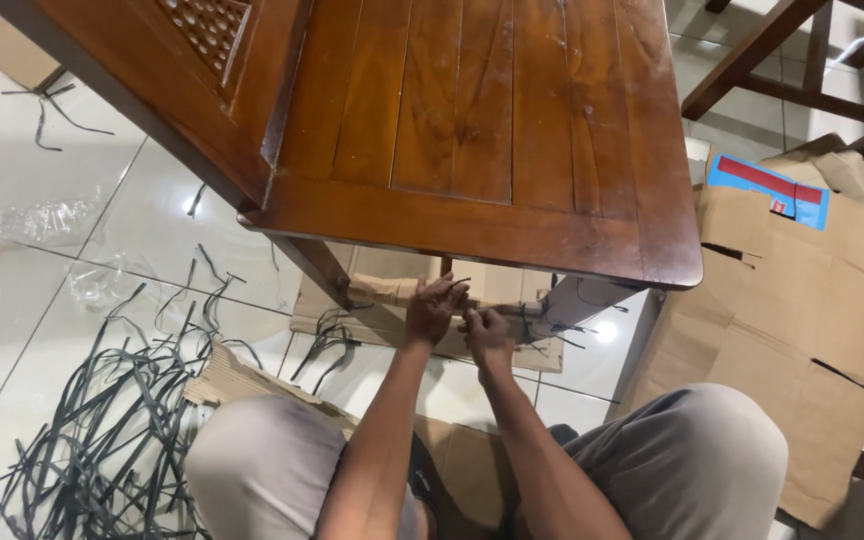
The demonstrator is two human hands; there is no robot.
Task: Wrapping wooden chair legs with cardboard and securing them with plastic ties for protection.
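Your forearms reach forward between your raised knees; your left hand (435,308) and right hand (489,335) meet close together, fingers curled and pinching

Materials and surface finishes at the wooden table

Table (482,110): glossy varnished brown wood; floor (42,290): shiny white tile; cardboard (792,290): matt brown; straps (102,430): dark smooth plastic.

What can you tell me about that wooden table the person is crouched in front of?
The wooden table is dark reddish-brown with a glossy finish, its top made of long planks set inside a wider frame. The surface shows pale scuffs and dusty marks. It stands on a white tiled floor, one leg visible beneath the near edge. The left hand and right hand work just under that edge, pinching a thin black strip.
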